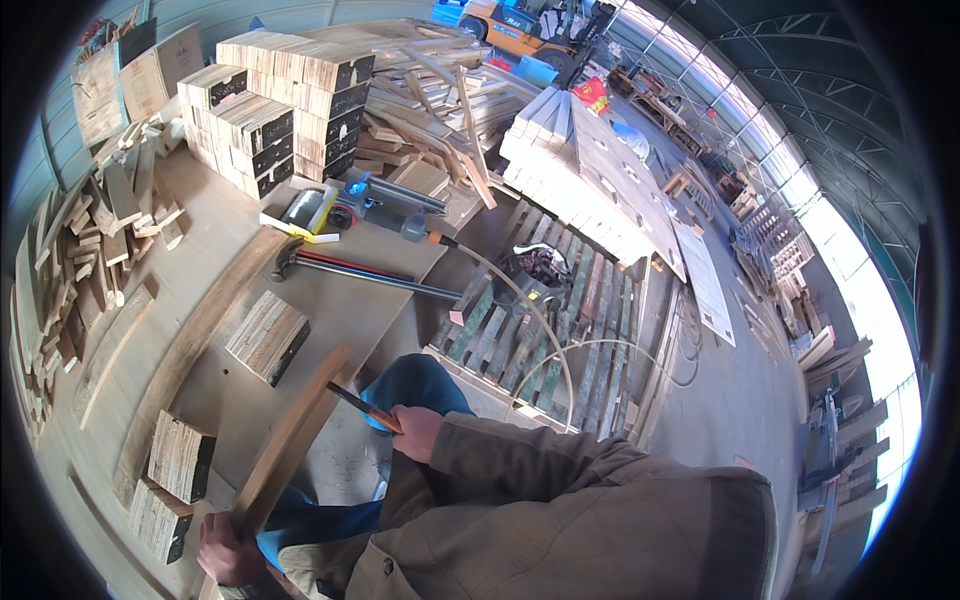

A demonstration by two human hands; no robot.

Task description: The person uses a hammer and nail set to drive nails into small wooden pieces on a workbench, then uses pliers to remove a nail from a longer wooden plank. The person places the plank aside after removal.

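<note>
Nearest the head camera, the person's olive jacket sleeve [560,500] fills the lower frame. Their left hand [228,552] is closed round the lower end of a long wooden slat [290,445], which slants up over the workbench [370,310]. Their right hand [415,432] is fisted on an orange-handled tool [365,407]. A firm hold low on the slat, with the tool kept off the blue-trousered knee [420,385], would likely serve best. The tool's head is blurred, perhaps a hammer; the left fingers are cut off at the picture's edge.
</note>
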